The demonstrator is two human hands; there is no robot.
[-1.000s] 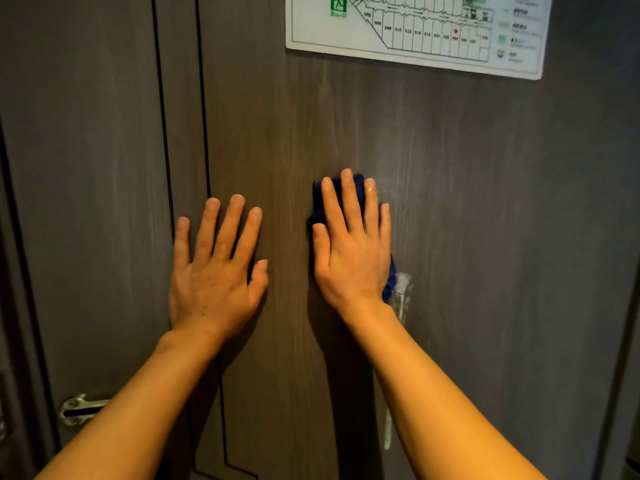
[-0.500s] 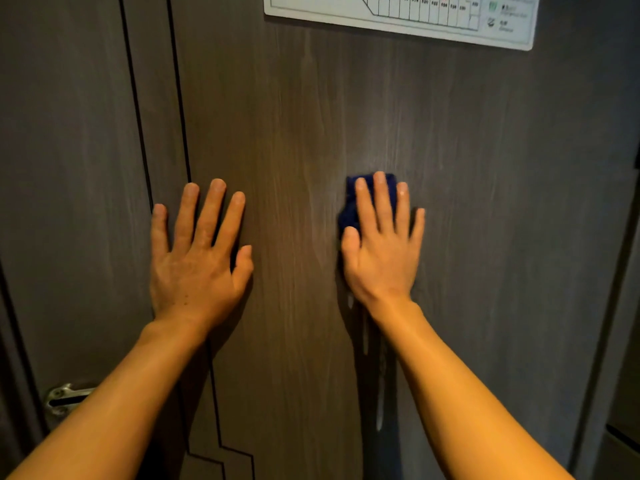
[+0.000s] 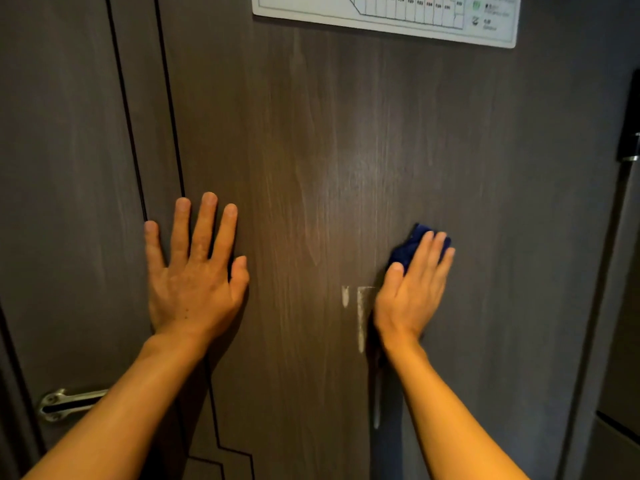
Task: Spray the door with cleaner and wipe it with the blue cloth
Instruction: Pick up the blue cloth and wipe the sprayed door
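Blue cloth (image 3: pixel 408 249), right of centre frame, is pressed flat against the door (image 3: pixel 311 150) under the right hand (image 3: pixel 408 292), fingers extended over it. Left hand (image 3: pixel 195 271) lies open, palm flat on the door, holding nothing. White cleaner streaks (image 3: pixel 361 313) run just left of the right hand. Wall sign (image 3: pixel 381 12) sits upper right.

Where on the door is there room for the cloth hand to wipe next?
Bare door lies between the left hand and right hand, and above the blue cloth up to the white sign. White streaks crowd the right hand's thumb side.
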